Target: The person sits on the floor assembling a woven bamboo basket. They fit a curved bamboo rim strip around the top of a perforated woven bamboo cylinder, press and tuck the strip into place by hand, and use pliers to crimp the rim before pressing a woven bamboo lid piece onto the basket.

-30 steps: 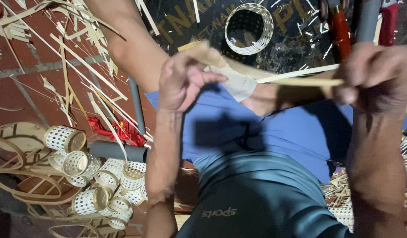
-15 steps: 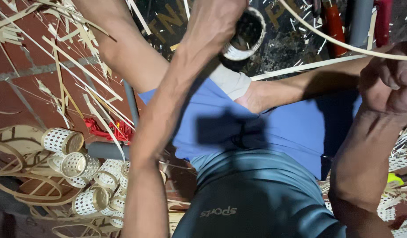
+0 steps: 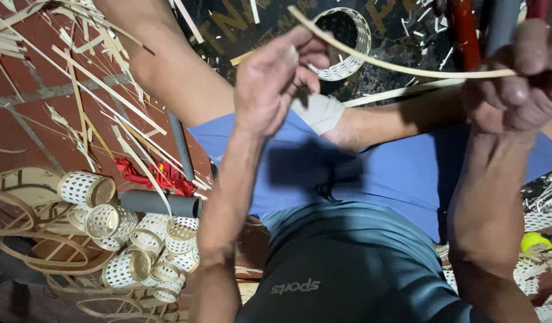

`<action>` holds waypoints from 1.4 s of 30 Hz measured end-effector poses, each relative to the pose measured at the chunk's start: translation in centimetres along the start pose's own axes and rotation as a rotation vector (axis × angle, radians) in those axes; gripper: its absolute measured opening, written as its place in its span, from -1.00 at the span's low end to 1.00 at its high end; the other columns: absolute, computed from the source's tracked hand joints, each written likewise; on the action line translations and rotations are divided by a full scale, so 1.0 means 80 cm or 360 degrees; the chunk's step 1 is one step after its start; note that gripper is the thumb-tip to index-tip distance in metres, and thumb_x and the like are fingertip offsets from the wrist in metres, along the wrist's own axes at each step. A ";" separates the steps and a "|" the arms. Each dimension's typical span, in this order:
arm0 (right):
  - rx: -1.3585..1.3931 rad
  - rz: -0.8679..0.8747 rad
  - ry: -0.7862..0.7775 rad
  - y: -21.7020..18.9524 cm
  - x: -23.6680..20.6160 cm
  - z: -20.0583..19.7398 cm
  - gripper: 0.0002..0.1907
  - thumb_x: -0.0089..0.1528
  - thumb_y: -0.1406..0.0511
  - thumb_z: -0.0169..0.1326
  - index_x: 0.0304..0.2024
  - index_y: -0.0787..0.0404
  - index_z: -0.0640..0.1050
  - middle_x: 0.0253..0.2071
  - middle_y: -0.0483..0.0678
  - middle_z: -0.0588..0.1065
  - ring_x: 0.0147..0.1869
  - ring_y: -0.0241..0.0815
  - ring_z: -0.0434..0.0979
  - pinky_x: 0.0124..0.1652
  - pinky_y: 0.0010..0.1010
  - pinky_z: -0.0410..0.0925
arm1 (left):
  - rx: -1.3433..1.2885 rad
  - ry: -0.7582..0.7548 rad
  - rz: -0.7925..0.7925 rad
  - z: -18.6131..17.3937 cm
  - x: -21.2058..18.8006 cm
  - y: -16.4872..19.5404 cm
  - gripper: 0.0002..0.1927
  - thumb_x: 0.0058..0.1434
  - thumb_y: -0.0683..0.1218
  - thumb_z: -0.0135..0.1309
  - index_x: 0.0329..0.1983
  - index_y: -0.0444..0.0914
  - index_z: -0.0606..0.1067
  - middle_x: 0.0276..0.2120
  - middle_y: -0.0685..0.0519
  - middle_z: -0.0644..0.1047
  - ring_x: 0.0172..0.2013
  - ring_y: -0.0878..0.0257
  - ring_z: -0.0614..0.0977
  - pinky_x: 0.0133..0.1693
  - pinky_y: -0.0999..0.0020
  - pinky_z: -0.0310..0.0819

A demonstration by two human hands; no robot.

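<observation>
Fingers (image 3: 515,72) of the right hand (image 3: 518,84) are curled shut around one end of a long, thin, pale bamboo strip (image 3: 395,64), which is gripped at the right edge of the view. From that grip the strip is carried leftward in a shallow curve, and its free end is seen above the left hand (image 3: 276,81). The left hand is held loosely closed, its fingertips (image 3: 315,60) gathered just below the strip; whether the strip is actually touched by them cannot be told. Both hands are raised over the lap, above blue cloth (image 3: 347,173) and dark shorts (image 3: 347,275). Beyond the left hand, a round woven ring of white perforated cane (image 3: 362,36) is seen lying on the dark floor. A white bandage (image 3: 318,110) is wrapped around a limb just beneath the left hand. At lower left, a heap of small white perforated woven cylinders (image 3: 132,239) is piled beside a grey pipe (image 3: 159,203) and a red cloth (image 3: 156,176), with loose pale splints (image 3: 78,90) scattered across the red brick floor.
</observation>
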State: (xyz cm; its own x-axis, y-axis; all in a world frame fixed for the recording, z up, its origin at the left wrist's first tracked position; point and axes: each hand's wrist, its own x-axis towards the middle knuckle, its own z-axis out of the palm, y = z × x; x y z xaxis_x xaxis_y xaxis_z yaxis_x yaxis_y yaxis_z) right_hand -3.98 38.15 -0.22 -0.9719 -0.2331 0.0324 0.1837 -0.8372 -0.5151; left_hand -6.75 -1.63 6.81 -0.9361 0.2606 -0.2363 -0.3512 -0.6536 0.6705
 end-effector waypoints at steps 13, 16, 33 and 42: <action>-0.0610 0.0184 -0.0128 0.006 0.106 0.076 -0.82 0.45 0.15 -0.01 -0.19 0.05 0.51 -0.31 -0.08 0.51 -0.50 -0.41 0.49 -0.46 -0.60 0.35 | -0.0235 -0.0139 0.0512 -0.001 -0.024 -0.010 -0.79 0.44 -0.12 0.17 0.06 -0.31 0.60 -0.13 -0.08 0.62 -0.10 0.10 0.61 -0.01 0.17 0.50; -0.1541 0.0276 -0.0773 -0.030 0.135 0.125 -0.84 0.35 0.18 0.07 -0.24 0.11 0.52 -0.21 -0.08 0.50 -0.38 -0.30 0.54 -0.38 -0.51 0.42 | 0.0459 -0.0662 0.0621 0.002 -0.017 0.031 -0.87 0.35 -0.14 0.20 -0.07 -0.25 0.63 -0.16 -0.01 0.61 -0.17 0.09 0.62 -0.07 0.19 0.56; -0.3011 -0.0244 -0.1748 0.065 0.140 0.147 -0.83 0.13 0.34 0.15 -0.26 0.31 0.56 -0.10 0.04 0.52 -0.10 -0.04 0.55 -0.16 -0.24 0.45 | 0.2725 -0.0805 0.1086 0.016 0.000 0.008 -0.78 0.24 -0.09 0.07 -0.10 -0.27 0.55 -0.26 0.04 0.46 -0.14 0.10 0.49 -0.07 0.18 0.35; -0.3015 -0.0376 -0.1801 0.071 0.137 0.137 -0.81 0.08 0.35 0.16 -0.27 0.32 0.57 -0.11 0.06 0.52 -0.07 -0.04 0.56 -0.15 -0.27 0.48 | 0.2824 -0.0466 0.0848 0.032 0.001 -0.009 -0.87 0.22 -0.15 0.08 -0.19 -0.23 0.55 -0.30 0.05 0.43 -0.18 0.10 0.45 -0.16 0.15 0.31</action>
State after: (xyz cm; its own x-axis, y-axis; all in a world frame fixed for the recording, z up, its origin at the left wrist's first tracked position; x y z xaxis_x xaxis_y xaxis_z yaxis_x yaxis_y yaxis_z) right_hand -12.01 25.42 6.57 -0.3552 -0.9182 0.1752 -0.8825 0.2676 -0.3868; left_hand -6.55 0.72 8.11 -0.8258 0.5277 0.1992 0.5448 0.6549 0.5237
